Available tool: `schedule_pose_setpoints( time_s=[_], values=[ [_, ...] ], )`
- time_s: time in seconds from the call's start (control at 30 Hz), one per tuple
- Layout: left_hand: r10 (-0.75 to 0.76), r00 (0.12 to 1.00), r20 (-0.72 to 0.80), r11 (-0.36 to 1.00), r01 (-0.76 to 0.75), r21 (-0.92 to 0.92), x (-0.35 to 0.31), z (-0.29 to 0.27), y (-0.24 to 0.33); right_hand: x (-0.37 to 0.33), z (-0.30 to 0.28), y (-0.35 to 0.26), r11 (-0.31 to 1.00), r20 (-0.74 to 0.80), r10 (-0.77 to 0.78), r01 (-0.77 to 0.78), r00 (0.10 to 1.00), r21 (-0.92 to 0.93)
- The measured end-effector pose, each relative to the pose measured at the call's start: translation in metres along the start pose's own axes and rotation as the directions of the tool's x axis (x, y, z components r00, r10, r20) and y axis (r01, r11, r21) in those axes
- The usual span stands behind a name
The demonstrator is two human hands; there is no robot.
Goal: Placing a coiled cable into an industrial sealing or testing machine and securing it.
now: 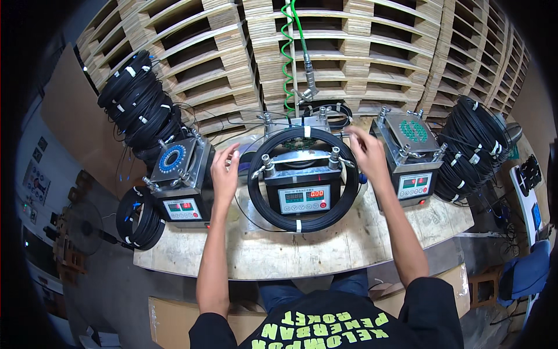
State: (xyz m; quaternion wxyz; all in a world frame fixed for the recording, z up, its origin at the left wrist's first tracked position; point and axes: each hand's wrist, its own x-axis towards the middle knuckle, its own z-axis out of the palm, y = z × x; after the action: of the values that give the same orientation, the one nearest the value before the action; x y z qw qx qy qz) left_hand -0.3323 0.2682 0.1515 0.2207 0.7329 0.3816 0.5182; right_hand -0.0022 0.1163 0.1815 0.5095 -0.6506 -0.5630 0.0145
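Observation:
A coil of black cable [256, 200], bound with white ties, leans around the front of the middle machine [283, 187], a metal-topped box with a lit red display. Left of the coil, apart from it, is my left hand [224, 170], raised with its fingers partly bent and apart. My right hand [368, 153] hovers by the coil's upper right, fingers curved and spread. In neither hand can I make out a held thing. Thin strands of cable pass near my left fingertips. The coil partly hides the machine's metal clamp posts.
Similar machines stand at left [181, 205] and right [414, 185], the left with a blue ring of parts, the right with green ones. Cable stacks rise at far left [136, 110] and far right [474, 154]. A green coiled hose [287, 52] hangs before wooden pallets [360, 35].

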Motion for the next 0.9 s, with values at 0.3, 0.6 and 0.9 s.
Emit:
schedule_pose_setpoints(
  time_s=[0.3, 0.6, 0.9],
  values=[
    [-0.267, 0.87, 0.415, 0.835, 0.424, -0.352, 0.024, 0.03, -0.016, 0.05, 0.036, 0.058, 0.996, 0.249, -0.003, -0.02, 0.969, 0.09],
    [-0.311, 0.792, 0.525, 0.721, 0.557, -0.413, 0.04, 0.034, -0.018, 0.044, 0.047, 0.047, 0.984, 0.083, -0.04, 0.025, 0.996, 0.175],
    [-0.272, 0.711, 0.648, 0.655, 0.631, -0.417, 0.062, 0.04, -0.005, 0.038, 0.056, 0.037, 0.991, -0.133, -0.027, 0.044, 0.991, 0.128]
  ],
)
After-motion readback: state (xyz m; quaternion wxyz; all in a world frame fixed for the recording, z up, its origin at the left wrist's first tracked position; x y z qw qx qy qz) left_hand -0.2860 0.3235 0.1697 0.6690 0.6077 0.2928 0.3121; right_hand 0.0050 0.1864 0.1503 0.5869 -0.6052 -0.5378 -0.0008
